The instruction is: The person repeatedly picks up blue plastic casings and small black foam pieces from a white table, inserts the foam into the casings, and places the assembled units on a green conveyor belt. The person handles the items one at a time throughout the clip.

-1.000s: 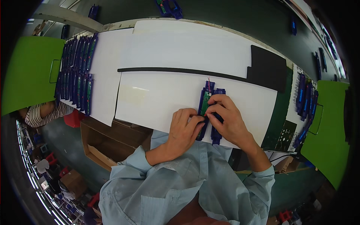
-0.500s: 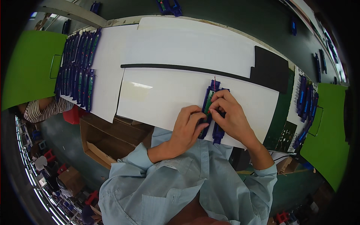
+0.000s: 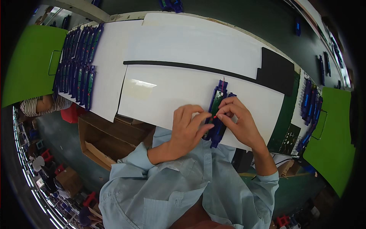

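Observation:
A long blue plastic housing with a green circuit board (image 3: 216,102) lies lengthwise before me, thin red wires rising from its far end. Close along its right side is a second blue housing (image 3: 215,139), partly covered by my right hand (image 3: 239,121). The thumb and forefinger of that hand are pinched together beside a small red part (image 3: 215,116) on the board; what is between them is too small to make out. At the board's left edge, my left hand (image 3: 187,129) has thumb and fingers apart, slightly blurred.
Rows of similar blue housings (image 3: 78,82) lie at the left, more (image 3: 309,103) at the right. A black strip (image 3: 190,68) crosses the white work surface (image 3: 167,91). Green panels (image 3: 32,65) flank the bench. An open cardboard box (image 3: 110,141) stands below left, near a person's striped sleeve (image 3: 36,107).
The second housing's near end has shifted left, closer to the board's housing. My left fingers have spread and drawn back slightly; my right fingertips have moved slightly, baring the red part.

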`<state>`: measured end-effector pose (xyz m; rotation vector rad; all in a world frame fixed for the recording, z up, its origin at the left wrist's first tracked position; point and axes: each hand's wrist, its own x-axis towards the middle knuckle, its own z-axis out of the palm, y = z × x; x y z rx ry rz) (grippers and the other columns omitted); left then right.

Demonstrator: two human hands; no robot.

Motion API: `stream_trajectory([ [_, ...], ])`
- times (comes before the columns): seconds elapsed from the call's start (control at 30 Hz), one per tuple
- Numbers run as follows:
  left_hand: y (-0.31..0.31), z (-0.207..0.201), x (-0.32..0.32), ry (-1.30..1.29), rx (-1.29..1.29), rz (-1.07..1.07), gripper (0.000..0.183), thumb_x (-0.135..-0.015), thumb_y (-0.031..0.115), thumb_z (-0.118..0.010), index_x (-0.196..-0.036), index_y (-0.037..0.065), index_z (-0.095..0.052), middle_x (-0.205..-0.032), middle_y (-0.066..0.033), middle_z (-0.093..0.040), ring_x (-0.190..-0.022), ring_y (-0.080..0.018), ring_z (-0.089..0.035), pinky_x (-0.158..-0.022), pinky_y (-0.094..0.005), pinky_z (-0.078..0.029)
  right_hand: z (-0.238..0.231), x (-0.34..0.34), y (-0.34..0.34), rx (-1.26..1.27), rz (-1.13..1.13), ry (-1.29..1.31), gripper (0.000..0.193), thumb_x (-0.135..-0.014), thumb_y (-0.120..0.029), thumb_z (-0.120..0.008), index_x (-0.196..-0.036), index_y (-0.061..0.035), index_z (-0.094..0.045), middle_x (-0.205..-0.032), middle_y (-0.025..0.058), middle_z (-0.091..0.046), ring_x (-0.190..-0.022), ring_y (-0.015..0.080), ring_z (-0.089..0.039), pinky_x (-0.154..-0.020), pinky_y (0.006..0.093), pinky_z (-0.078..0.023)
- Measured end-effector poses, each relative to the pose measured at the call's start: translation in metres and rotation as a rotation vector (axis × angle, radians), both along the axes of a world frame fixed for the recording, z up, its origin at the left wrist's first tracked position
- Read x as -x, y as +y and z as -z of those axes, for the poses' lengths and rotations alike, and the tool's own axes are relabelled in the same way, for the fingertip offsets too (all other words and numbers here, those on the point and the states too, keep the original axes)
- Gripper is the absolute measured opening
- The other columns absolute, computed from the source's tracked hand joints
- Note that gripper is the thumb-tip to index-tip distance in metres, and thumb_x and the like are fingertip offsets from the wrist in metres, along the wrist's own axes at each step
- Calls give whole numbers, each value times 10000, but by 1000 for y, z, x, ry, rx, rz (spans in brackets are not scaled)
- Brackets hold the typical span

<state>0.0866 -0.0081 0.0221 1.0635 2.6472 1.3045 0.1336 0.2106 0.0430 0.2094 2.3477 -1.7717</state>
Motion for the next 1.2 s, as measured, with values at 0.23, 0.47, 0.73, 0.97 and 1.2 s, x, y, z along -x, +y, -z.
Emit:
stream_trajectory([
  [0.23, 9, -1, 13, -123, 0, 100, 184, -866, 174, -844, -1025, 119, -769, -1038, -26, -624, -1043, -246, -532, -905, -408, -343, 5, -21, -3, 35, 46, 53, 119, -972, -13, -735, -1091, -12, -721, -1115, 76, -635, -938, 196, -642, -817, 313, -533],
  [0.47, 12, 9, 3, 92, -17, 70, 217, -821, 121, -872, -1004, 127, -754, -977, -21, -635, -972, -241, -548, -886, -410, -339, 0, -26, -6, 10, 96, 5, 105, -963, -24, -748, -1067, -17, -740, -1054, 56, -625, -885, 170, -610, -764, 310, -507],
  [0.73, 9, 14, -13, 67, -10, 21, 279, -810, 155, -892, -1048, 122, -749, -1003, -32, -631, -966, -247, -549, -874, -424, -346, 9, -27, -19, 37, 181, 81, 84, -957, -5, -734, -1039, -8, -716, -1079, 66, -604, -911, 170, -614, -766, 303, -519],
  [0.97, -21, 9, -31, 75, 117, 185, 487, -785, 315, -891, -1214, 131, -754, -1193, -29, -651, -1137, -243, -601, -1058, -482, -372, 4, -8, -16, -184, 33, 235, 105, -910, 16, -745, -991, -1, -681, -1145, 108, -588, -956, 251, -641, -809, 360, -548],
  [1.2, -25, 24, -34, 121, 103, 225, 443, -788, 301, -877, -1192, 146, -782, -1289, -18, -695, -1231, -225, -614, -1092, -483, -379, 1, 7, -10, -320, -110, 224, 111, -864, -11, -751, -949, 6, -681, -1117, 135, -580, -1033, 323, -618, -886, 417, -529],
])
